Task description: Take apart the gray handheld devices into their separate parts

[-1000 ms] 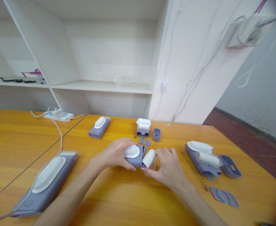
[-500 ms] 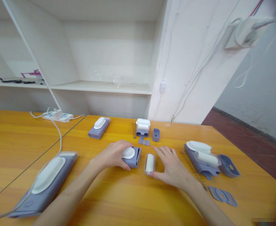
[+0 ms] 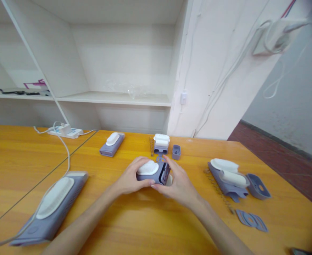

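My left hand [image 3: 133,179] is closed around a grey-purple casing [image 3: 152,177] with a white oval brush [image 3: 148,168] on top, tilted up over the table. Fingers and thumb of my right hand [image 3: 178,182] grip the casing's right end, where a dark gap shows beside the end piece [image 3: 166,174]. Just behind this end, a white roller [image 3: 169,180] is mostly hidden by the casing and my right hand. Beyond my hands lies a flat grey ring-shaped piece [image 3: 160,159], partly covered.
At the back stand a coil spring [image 3: 151,146], another brush unit [image 3: 161,143] and a grey cup [image 3: 176,152]. On the right lie a larger unit with roller [image 3: 230,179], a cap [image 3: 258,186] and flat rings [image 3: 251,220]. A cable [image 3: 68,156] crosses a long unit [image 3: 52,209] on the left.
My right hand has left the white roller and moved left onto the casing's end. The casing has shifted slightly right and turned, and it now partly covers the roller.
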Demonstrator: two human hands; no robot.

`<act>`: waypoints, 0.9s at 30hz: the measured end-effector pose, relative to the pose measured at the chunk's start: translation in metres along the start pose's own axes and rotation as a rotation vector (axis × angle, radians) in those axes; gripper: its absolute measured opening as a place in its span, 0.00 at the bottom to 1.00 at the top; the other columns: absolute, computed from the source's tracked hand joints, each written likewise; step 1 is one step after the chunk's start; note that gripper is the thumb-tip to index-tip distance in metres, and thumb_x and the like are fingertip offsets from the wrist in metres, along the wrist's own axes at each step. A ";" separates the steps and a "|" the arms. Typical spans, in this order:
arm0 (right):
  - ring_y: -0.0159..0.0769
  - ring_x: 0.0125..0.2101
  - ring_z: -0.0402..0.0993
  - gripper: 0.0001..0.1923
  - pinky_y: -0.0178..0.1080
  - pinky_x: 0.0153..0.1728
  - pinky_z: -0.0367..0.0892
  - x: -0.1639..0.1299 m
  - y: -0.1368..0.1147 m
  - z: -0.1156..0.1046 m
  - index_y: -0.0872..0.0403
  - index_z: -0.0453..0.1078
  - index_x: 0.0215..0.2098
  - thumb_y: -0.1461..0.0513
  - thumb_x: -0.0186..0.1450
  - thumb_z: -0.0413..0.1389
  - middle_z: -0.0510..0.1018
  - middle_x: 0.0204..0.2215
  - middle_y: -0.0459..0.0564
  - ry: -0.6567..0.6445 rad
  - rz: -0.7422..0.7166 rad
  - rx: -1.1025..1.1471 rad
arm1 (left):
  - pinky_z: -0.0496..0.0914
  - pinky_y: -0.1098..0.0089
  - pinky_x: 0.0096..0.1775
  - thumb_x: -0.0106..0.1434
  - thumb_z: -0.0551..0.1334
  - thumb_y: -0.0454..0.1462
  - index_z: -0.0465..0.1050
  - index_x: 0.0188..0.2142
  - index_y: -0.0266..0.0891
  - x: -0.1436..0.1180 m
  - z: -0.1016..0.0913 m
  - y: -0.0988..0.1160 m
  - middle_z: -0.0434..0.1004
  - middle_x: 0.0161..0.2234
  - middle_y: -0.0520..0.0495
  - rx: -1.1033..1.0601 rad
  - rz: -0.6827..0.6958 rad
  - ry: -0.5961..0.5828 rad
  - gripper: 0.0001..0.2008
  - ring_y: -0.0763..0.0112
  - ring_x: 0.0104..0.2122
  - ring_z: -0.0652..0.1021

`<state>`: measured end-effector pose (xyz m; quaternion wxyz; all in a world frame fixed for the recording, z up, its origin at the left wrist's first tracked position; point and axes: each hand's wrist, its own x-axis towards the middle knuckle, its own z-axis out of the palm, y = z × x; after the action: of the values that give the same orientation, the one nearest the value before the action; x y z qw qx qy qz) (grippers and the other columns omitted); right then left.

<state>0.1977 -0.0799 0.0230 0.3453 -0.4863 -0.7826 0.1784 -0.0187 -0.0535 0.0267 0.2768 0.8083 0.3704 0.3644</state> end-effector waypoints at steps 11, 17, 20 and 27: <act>0.50 0.54 0.61 0.45 0.51 0.53 0.60 -0.008 -0.007 0.012 0.54 0.44 0.65 0.60 0.55 0.60 0.65 0.55 0.58 0.025 -0.100 -0.174 | 0.61 0.53 0.53 0.45 0.67 0.56 0.62 0.55 0.41 -0.001 0.035 0.013 0.61 0.53 0.38 0.354 -0.360 0.266 0.41 0.50 0.55 0.66; 0.48 0.51 0.64 0.41 0.49 0.51 0.63 -0.010 -0.011 0.011 0.52 0.49 0.64 0.61 0.55 0.60 0.67 0.51 0.56 0.059 -0.145 -0.199 | 0.63 0.56 0.51 0.51 0.64 0.53 0.62 0.53 0.44 -0.004 0.039 0.011 0.65 0.51 0.41 0.461 -0.322 0.280 0.33 0.53 0.51 0.69; 0.48 0.50 0.65 0.39 0.48 0.51 0.64 -0.012 -0.014 0.010 0.51 0.51 0.62 0.61 0.55 0.60 0.68 0.50 0.55 0.070 -0.141 -0.182 | 0.66 0.58 0.48 0.54 0.61 0.52 0.64 0.51 0.46 -0.003 0.039 0.010 0.68 0.50 0.43 0.526 -0.320 0.273 0.27 0.54 0.49 0.71; 0.49 0.50 0.66 0.39 0.50 0.51 0.64 -0.012 -0.012 0.017 0.52 0.51 0.62 0.61 0.55 0.60 0.69 0.50 0.56 0.085 -0.081 -0.205 | 0.66 0.57 0.48 0.58 0.58 0.53 0.65 0.49 0.43 -0.003 0.037 0.015 0.70 0.49 0.40 0.619 -0.320 0.276 0.24 0.53 0.49 0.72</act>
<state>0.1816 -0.0953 0.0136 0.3335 -0.4942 -0.8004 0.0627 0.0158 -0.0711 0.0149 0.0201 0.7289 0.6185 0.2928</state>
